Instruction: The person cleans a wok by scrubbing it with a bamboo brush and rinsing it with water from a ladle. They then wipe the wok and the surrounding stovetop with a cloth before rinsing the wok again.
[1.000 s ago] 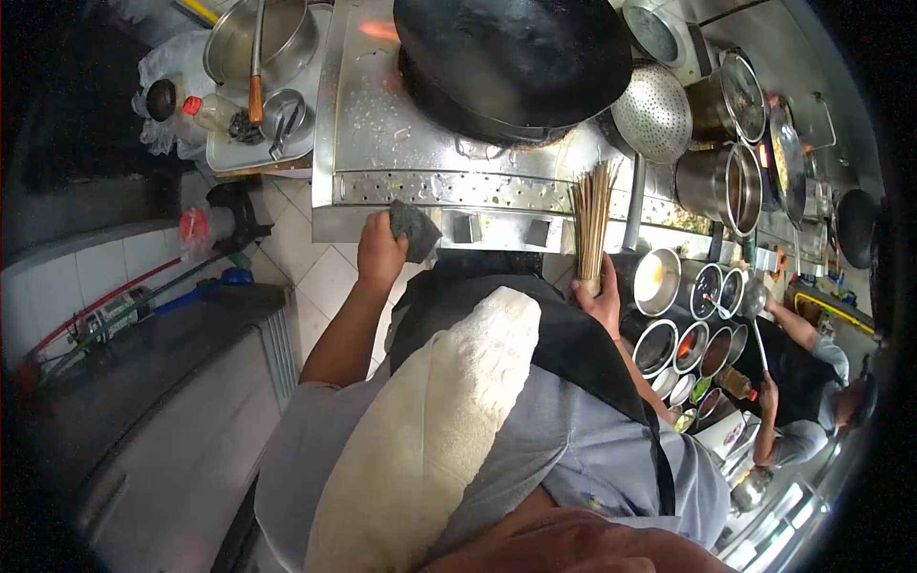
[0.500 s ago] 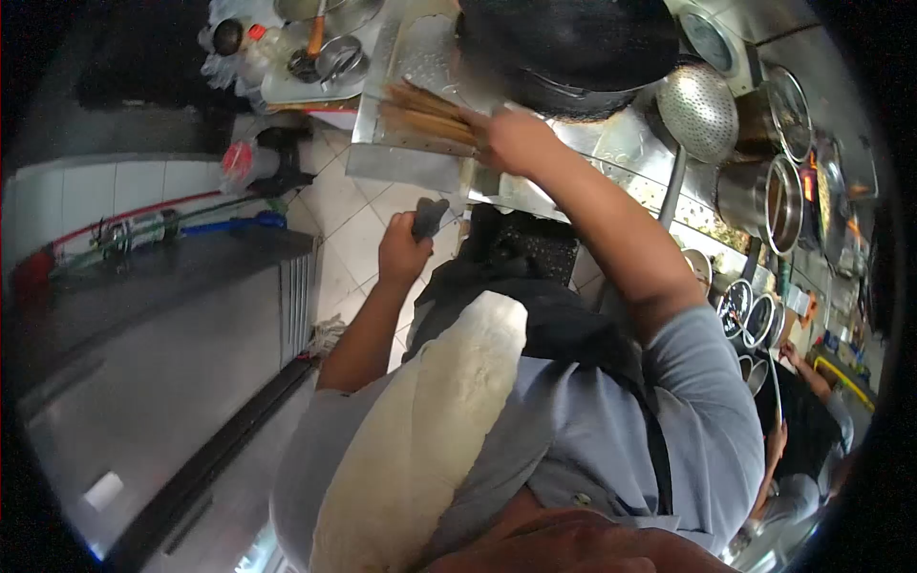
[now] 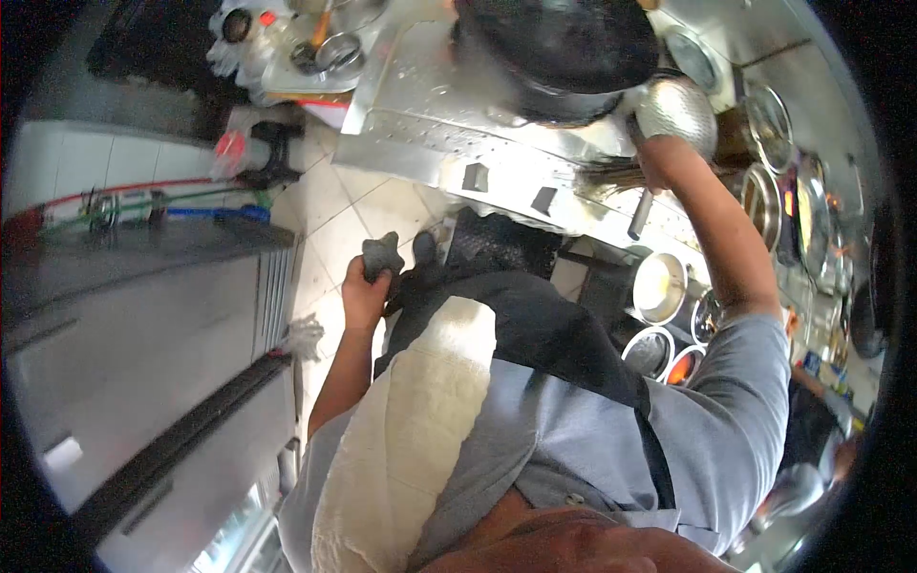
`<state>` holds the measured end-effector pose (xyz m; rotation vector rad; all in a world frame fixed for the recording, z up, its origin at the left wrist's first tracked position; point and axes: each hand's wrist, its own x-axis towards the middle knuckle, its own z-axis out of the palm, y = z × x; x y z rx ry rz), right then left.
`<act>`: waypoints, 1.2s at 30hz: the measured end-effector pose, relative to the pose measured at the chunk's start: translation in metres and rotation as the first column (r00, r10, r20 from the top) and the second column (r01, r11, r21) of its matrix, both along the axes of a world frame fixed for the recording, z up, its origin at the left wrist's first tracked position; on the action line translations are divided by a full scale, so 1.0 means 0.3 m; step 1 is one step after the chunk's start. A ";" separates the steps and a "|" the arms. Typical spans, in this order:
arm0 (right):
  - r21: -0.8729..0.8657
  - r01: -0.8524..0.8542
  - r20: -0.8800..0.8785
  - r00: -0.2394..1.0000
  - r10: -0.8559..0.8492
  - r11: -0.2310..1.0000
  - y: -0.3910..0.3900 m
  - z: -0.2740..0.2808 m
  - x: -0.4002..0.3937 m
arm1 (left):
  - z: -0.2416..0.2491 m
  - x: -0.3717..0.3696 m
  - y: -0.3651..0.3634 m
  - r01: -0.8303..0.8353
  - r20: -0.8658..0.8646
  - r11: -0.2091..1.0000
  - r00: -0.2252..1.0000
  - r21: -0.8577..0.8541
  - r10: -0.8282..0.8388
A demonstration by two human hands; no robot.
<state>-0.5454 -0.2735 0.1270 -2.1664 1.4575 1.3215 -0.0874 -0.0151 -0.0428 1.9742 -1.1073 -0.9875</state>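
Observation:
My right hand is closed around a bamboo wok brush, whose bristles point left over the steel stovetop. Just beyond that hand lies a perforated strainer, its handle passing behind the hand toward me. A large black wok sits tilted on the stove, left of the strainer. Low on the left, my left hand grips a crumpled dark grey cloth above the tiled floor.
Several pots, one a white pot, stand to the right below the stove edge. A tray with utensils is at the upper left. A steel counter runs along the left. A co-worker stands far right.
My right hand has carried the brush rightward along the stovetop, from left of the wok to beside the strainer. My left hand, still with the cloth, has shifted slightly left and down.

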 end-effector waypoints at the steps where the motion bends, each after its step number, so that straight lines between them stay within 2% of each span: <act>1: -0.073 0.049 -0.025 0.998 -0.051 0.996 0.021 0.019 -0.070 | 0.021 -0.019 -0.049 0.037 -0.027 0.999 0.999 -0.002 -0.037; 2: -0.080 0.077 -0.030 0.996 -0.080 0.994 0.043 0.006 -0.132 | 0.048 -0.031 -0.100 0.073 -0.049 0.997 0.996 0.000 -0.073; 4: -0.267 0.384 0.340 0.896 -0.287 0.884 0.089 -0.049 -0.200 | 0.093 -0.067 -0.218 0.128 -0.069 0.991 0.989 -0.047 -0.131; 5: -0.249 0.399 0.376 0.880 -0.292 0.883 0.126 -0.063 -0.202 | 0.107 -0.081 -0.287 0.172 -0.143 0.984 0.974 -0.036 -0.175; 6: -0.085 0.622 0.357 0.749 -0.559 0.779 0.152 -0.018 -0.137 | 0.109 -0.095 -0.356 0.215 -0.219 0.976 0.952 -0.027 -0.215; 7: -0.237 0.648 0.610 0.680 -0.408 0.724 0.213 -0.154 -0.188 | 0.094 -0.103 -0.425 0.253 -0.252 0.967 0.935 -0.017 -0.249; 8: -0.088 0.818 0.697 0.459 -0.551 0.569 0.260 -0.161 -0.127 | 0.082 -0.107 -0.490 0.286 -0.285 0.958 0.918 -0.011 -0.277; 9: -0.037 0.900 0.779 0.298 -0.552 0.434 0.293 -0.289 -0.108 | 0.106 -0.146 -0.545 0.330 -0.079 0.943 0.940 -0.048 -0.333; 10: -0.086 0.934 0.808 0.269 -0.524 0.348 0.330 -0.399 -0.069 | 0.078 -0.166 -0.589 0.337 -0.073 0.939 0.937 -0.062 -0.341; 11: -0.028 0.966 0.824 0.168 -0.541 0.258 0.356 -0.491 -0.021 | 0.013 -0.177 -0.627 0.399 0.300 0.913 0.884 -0.088 -0.358; 12: -0.086 0.970 0.834 0.196 -0.517 0.229 0.397 -0.521 0.047 | -0.048 -0.189 -0.653 0.462 0.630 0.883 0.712 -0.087 -0.311; 13: -0.082 0.970 0.888 0.174 -0.426 0.227 0.432 -0.557 0.086 | -0.088 -0.211 -0.659 0.472 0.634 0.876 0.707 -0.095 -0.312; 14: 0.042 0.976 0.883 0.064 -0.465 0.215 0.451 -0.555 0.113 | -0.123 -0.233 -0.640 0.525 0.693 0.849 0.635 -0.062 -0.342; 15: -0.082 0.957 0.869 0.204 -0.450 0.277 0.484 -0.589 0.135 | -0.155 -0.247 -0.623 0.574 0.746 0.818 0.556 -0.027 -0.365; 16: -0.208 0.918 0.838 0.346 -0.423 0.338 0.502 -0.625 0.144 | -0.187 -0.251 -0.615 0.589 0.727 0.808 0.551 0.009 -0.409; 19: -0.243 0.931 0.806 0.350 -0.477 0.272 0.517 -0.638 0.156 | -0.141 -0.241 -0.577 0.649 0.717 0.760 0.513 0.035 -0.471; 20: -0.275 0.921 0.781 0.382 -0.494 0.277 0.518 -0.640 0.152 | -0.132 -0.231 -0.576 0.659 0.662 0.750 0.536 0.059 -0.523; 22: -0.251 0.931 0.779 0.356 -0.517 0.264 0.503 -0.595 0.174 | -0.102 -0.184 -0.578 0.671 0.606 0.737 0.554 0.082 -0.571; 24: -0.272 0.941 0.780 0.337 -0.528 0.200 0.487 -0.548 0.216 | -0.076 -0.163 -0.592 0.692 0.445 0.722 0.638 0.026 -0.628; 26: -0.363 0.919 0.838 0.394 -0.377 0.153 0.486 -0.495 0.248 | -0.096 -0.132 -0.606 0.734 0.512 0.664 0.630 -0.145 -0.584; 28: -0.561 0.804 0.811 0.582 -0.063 0.196 0.511 -0.440 0.314 | -0.149 -0.084 -0.624 0.792 0.467 0.601 0.573 -0.104 -0.673; 30: -0.392 0.855 0.897 0.437 -0.064 0.341 0.549 -0.406 0.405 | -0.240 -0.017 -0.677 0.873 0.419 0.482 0.465 -0.072 -0.780; 32: -0.134 0.854 0.932 0.281 -0.229 0.503 0.582 -0.342 0.493 | -0.205 0.022 -0.716 0.882 0.350 0.459 0.466 -0.111 -0.812; 33: -0.049 0.818 0.925 0.254 -0.282 0.573 0.608 -0.386 0.511 | -0.101 0.034 -0.735 0.833 0.253 0.538 0.552 -0.126 -0.795; 34: 0.088 0.761 0.952 0.125 -0.279 0.642 0.636 -0.472 0.503 | -0.034 0.055 -0.768 0.760 0.160 0.634 0.649 -0.141 -0.743; 35: 0.352 0.733 0.892 -0.075 -0.445 0.582 0.675 -0.479 0.520 | -0.014 0.100 -0.821 0.744 0.270 0.631 0.668 -0.219 -0.693; 36: 0.486 0.725 0.779 -0.106 -0.618 0.488 0.733 -0.519 0.519 | 0.051 0.125 -0.864 0.672 0.310 0.672 0.740 -0.310 -0.597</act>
